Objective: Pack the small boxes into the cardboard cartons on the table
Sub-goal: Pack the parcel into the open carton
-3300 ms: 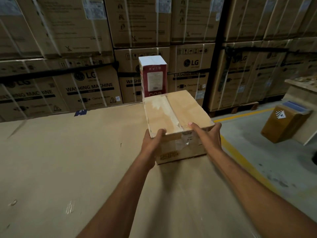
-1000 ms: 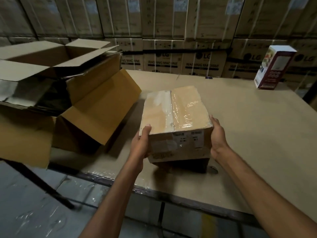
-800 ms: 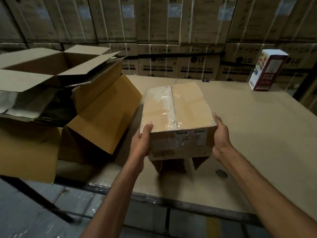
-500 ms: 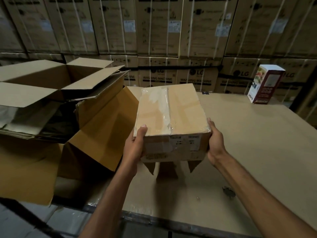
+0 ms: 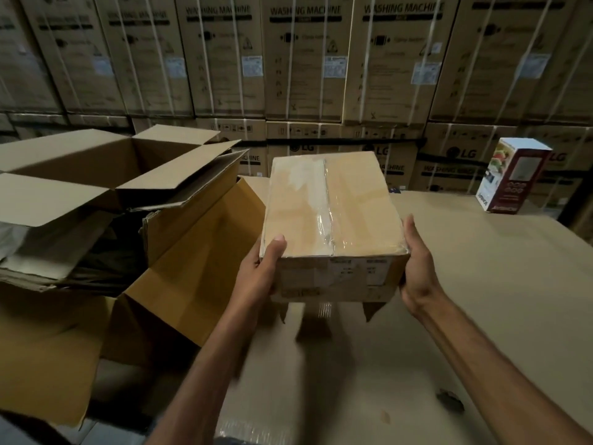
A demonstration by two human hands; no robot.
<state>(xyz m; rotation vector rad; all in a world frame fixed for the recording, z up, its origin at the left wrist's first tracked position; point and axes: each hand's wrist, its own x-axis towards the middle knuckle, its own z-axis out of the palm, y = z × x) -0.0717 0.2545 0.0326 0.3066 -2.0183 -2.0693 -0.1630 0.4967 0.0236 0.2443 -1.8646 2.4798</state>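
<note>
A small taped brown box is held in the air above the table, its loose bottom flaps hanging down. My left hand grips its near left corner, thumb on top. My right hand grips its right side. An open cardboard carton stands at the left, with another open carton below it, flaps spread toward me. A small red and white box stands upright at the far right of the table.
Stacked washing machine cartons form a wall behind the table. Dark plastic and crumpled cardboard lie between the open cartons. A small dark mark sits on the table near its front edge.
The taped box has risen off the table and moved a little left toward the open cartons, both hands still on it. Its bottom flaps now hang free.
</note>
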